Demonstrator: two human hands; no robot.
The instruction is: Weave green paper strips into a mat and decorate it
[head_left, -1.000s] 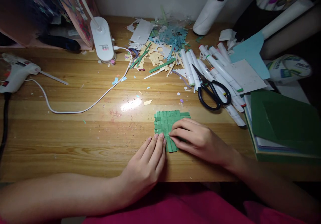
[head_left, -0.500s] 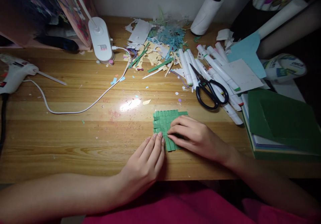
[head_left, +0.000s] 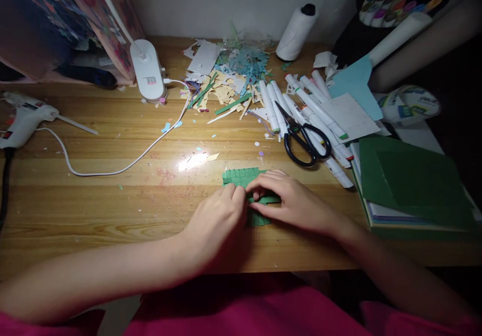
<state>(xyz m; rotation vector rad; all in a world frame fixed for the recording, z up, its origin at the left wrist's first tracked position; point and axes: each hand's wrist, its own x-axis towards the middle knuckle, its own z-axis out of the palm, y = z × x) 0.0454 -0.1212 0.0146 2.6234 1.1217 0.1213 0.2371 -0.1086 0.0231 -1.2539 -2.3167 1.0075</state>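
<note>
A small mat of woven green paper strips [head_left: 241,176] lies on the desk under both hands, its lower left part covered. My left hand [head_left: 218,215] is closed, with its fingers curled down onto the mat; the fingertips are hidden. From the right, my right hand [head_left: 301,198] reaches over the mat, thumb and forefinger drawn together close to the left fingers. A green paper strip [head_left: 270,200] shows raised beneath the right palm, between thumb and fingers.
Black-handled scissors [head_left: 307,142] rest on white markers [head_left: 318,110]. Paper scraps [head_left: 226,87] are heaped at the back. Green sheets [head_left: 414,180] top a stack at right. A white cable [head_left: 131,164] runs left near a glue gun [head_left: 28,117]. A thread spool [head_left: 295,34] stands behind.
My left fingers, earlier stretched flat on the mat's edge, have curled and moved up over it. My right hand has arched, and a strip shows lifted under it. The view has shifted slightly.
</note>
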